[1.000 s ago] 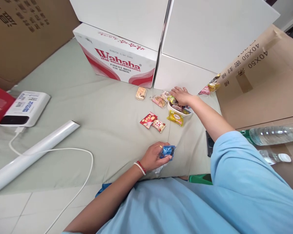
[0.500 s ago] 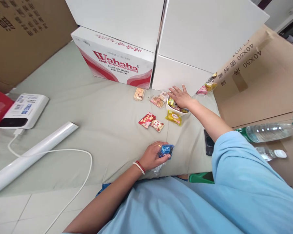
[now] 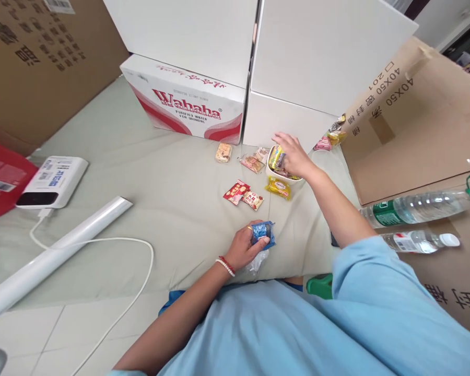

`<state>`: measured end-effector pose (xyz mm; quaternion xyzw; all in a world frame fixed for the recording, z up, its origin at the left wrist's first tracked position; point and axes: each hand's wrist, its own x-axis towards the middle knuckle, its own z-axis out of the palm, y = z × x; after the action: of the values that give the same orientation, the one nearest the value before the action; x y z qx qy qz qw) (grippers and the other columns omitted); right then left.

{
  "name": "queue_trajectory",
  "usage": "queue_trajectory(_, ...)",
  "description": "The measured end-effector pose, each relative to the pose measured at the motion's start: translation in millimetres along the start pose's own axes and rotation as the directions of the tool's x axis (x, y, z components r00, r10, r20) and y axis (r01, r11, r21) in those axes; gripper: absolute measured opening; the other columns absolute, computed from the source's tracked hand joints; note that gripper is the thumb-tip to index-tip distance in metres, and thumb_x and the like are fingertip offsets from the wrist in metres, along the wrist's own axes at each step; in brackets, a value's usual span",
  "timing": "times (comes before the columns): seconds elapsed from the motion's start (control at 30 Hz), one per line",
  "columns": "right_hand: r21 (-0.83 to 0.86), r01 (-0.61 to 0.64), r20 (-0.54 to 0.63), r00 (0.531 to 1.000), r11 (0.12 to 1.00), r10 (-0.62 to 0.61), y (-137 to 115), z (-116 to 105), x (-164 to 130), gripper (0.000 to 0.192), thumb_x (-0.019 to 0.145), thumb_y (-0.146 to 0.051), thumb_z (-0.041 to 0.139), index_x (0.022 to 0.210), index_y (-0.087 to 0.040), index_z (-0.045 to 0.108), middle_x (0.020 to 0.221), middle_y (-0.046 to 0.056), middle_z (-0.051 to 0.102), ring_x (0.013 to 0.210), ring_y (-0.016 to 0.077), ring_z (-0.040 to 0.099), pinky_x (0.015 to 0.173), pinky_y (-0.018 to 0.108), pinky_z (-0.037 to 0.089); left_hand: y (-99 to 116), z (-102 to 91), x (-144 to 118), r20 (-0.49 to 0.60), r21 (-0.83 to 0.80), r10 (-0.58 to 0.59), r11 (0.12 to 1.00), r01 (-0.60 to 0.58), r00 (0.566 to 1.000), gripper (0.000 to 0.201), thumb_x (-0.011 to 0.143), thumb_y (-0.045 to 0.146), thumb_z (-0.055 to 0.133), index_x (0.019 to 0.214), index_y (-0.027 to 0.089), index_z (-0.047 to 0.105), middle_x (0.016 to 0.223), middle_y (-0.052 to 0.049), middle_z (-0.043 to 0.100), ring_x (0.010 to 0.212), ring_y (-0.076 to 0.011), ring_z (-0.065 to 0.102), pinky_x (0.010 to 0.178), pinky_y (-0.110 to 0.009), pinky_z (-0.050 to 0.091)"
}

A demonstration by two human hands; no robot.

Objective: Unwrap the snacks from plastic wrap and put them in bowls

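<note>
My left hand (image 3: pixel 246 247) is closed around a blue-wrapped snack packet (image 3: pixel 263 234), low over the cloth. Beneath that wrist lies a crumpled clear plastic wrapper (image 3: pixel 257 261). My right hand (image 3: pixel 293 155) is over a white bowl (image 3: pixel 285 180) filled with wrapped snacks (image 3: pixel 276 158). Its fingers are apart, some dipping toward the snacks, and the tips are partly hidden. A yellow snack packet (image 3: pixel 278 188) touches the bowl's near side. Left of the bowl are a clear-wrapped snack (image 3: pixel 251 163), a red packet (image 3: pixel 236 191) and a cream packet (image 3: pixel 253 199). Farther left sits a square wrapped snack (image 3: pixel 223 152).
A Wahaha carton (image 3: pixel 184 102) and white boxes (image 3: pixel 290 115) stand behind. At right, a cardboard panel (image 3: pixel 387 141) rises beside two water bottles (image 3: pixel 419 209). At left are a white device (image 3: pixel 57 180) with a cable (image 3: pixel 152 250), a white tube (image 3: pixel 58 250) and something red (image 3: pixel 3 177).
My right hand has gone from flat and spread above the bowl to fingers bent down into it. My left hand has turned the blue packet slightly. The view has shifted a little.
</note>
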<state>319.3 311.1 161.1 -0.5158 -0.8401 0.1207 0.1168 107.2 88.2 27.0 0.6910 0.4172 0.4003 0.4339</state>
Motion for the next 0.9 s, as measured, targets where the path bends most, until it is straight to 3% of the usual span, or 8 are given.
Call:
queue_trajectory(0.07, 0.395, -0.059, -0.068, 0.993, 0.917, 0.094, -16, 8, -49, 0.051, 0.1, -0.03, 0.05, 0.151, -0.023, 0.052, 0.151, 0.013, 0.056, 0.142, 0.0256, 0.05, 0.122, 0.049, 0.038, -3, 1.4, -2, -0.062, -0.027, -0.01, 1.0, 0.008, 0.998, 0.042, 0.098, 0.053, 0.057, 0.122, 0.018, 0.062, 0.127, -0.013, 0.069, 0.106, -0.0254, 0.07, 0.095, -0.043, 0.057)
queue_trajectory(0.17, 0.812, -0.198, 0.172, 0.98, 0.55, 0.099, -40, 42, -125, 0.048, 0.1, -0.056, 0.056, 0.136, -0.025, 0.064, 0.128, 0.01, 0.07, 0.12, 0.0244, 0.066, 0.107, 0.046, 0.053, -5, 1.9, -2, -0.113, -0.064, 0.004, 0.998, -0.011, 0.994, 0.041, 0.102, 0.052, 0.051, 0.124, 0.018, 0.061, 0.128, -0.013, 0.065, 0.108, -0.0238, 0.068, 0.096, -0.042, 0.056)
queue_trajectory(0.27, 0.899, -0.302, 0.318, 0.948, 0.317, 0.004, -63, 81, -171, 0.065, 0.085, -0.051, 0.081, 0.142, -0.029, 0.06, 0.134, 0.008, 0.067, 0.122, 0.0232, 0.065, 0.104, 0.04, 0.054, -3, 0.9, 0, -0.168, -0.041, 0.095, 0.994, -0.104, 0.981, 0.043, 0.103, 0.051, 0.05, 0.129, 0.018, 0.057, 0.124, -0.013, 0.061, 0.114, -0.0242, 0.063, 0.1, -0.043, 0.054)
queue_trajectory(0.47, 0.958, -0.277, 0.265, 0.954, 0.073, 0.143, -91, 117, -180, 0.065, 0.077, -0.046, 0.088, 0.134, -0.03, 0.064, 0.138, 0.003, 0.065, 0.131, 0.0227, 0.059, 0.115, 0.037, 0.046, -1, 2.8, 2, -0.264, 0.075, 0.163, 0.986, -0.148, 0.951, 0.045, 0.102, 0.052, 0.049, 0.134, 0.02, 0.054, 0.133, -0.014, 0.049, 0.128, -0.027, 0.055, 0.109, -0.048, 0.049)
queue_trajectory(0.67, 0.957, -0.222, 0.171, 0.952, 0.187, 0.254, -89, 111, -181, 0.057, 0.075, -0.047, 0.088, 0.125, -0.032, 0.067, 0.124, 0.003, 0.072, 0.12, 0.0263, 0.067, 0.111, 0.045, 0.05, -5, 9.9, -2, -0.299, 0.062, 0.131, 0.991, -0.118, 0.945, 0.085, 0.09, 0.074, 0.058, 0.152, 0.02, 0.036, 0.138, -0.018, 0.043, 0.127, -0.0323, 0.054, 0.103, -0.051, 0.053)
queue_trajectory(0.73, 0.951, -0.154, 0.057, 0.94, 0.27, 0.337, -71, 97, -172, 0.059, 0.078, -0.051, 0.084, 0.13, -0.033, 0.064, 0.129, 0.003, 0.071, 0.121, 0.0279, 0.066, 0.109, 0.046, 0.052, -6, 11.6, -2, -0.285, 0.012, 0.1, 0.995, -0.101, 0.953, 0.079, 0.093, 0.067, 0.059, 0.153, 0.023, 0.032, 0.137, -0.017, 0.042, 0.122, -0.029, 0.058, 0.094, -0.045, 0.057)
queue_trajectory(0.83, 0.858, -0.113, -0.165, 0.862, 0.501, 0.478, -24, 69, -139, 0.074, 0.089, -0.063, 0.065, 0.152, -0.028, 0.047, 0.143, 0.01, 0.063, 0.128, 0.0294, 0.062, 0.107, 0.045, 0.053, -4, 12.6, -2, -0.269, 0.015, 0.072, 0.997, -0.07, 0.96, 0.059, 0.097, 0.05, 0.06, 0.145, 0.023, 0.039, 0.131, -0.014, 0.047, 0.112, -0.0238, 0.063, 0.091, -0.041, 0.057)
queue_trajectory(0.9, 0.643, -0.219, -0.268, 0.833, 0.734, 0.483, 14, 49, -106, 0.083, 0.099, -0.065, 0.045, 0.165, -0.018, 0.025, 0.145, 0.016, 0.06, 0.127, 0.0287, 0.063, 0.104, 0.043, 0.054, -2, 12.4, -2, -0.267, 0.057, 0.074, 0.997, -0.062, 0.961, 0.05, 0.097, 0.043, 0.061, 0.139, 0.022, 0.043, 0.126, -0.013, 0.051, 0.108, -0.0228, 0.064, 0.092, -0.042, 0.056)
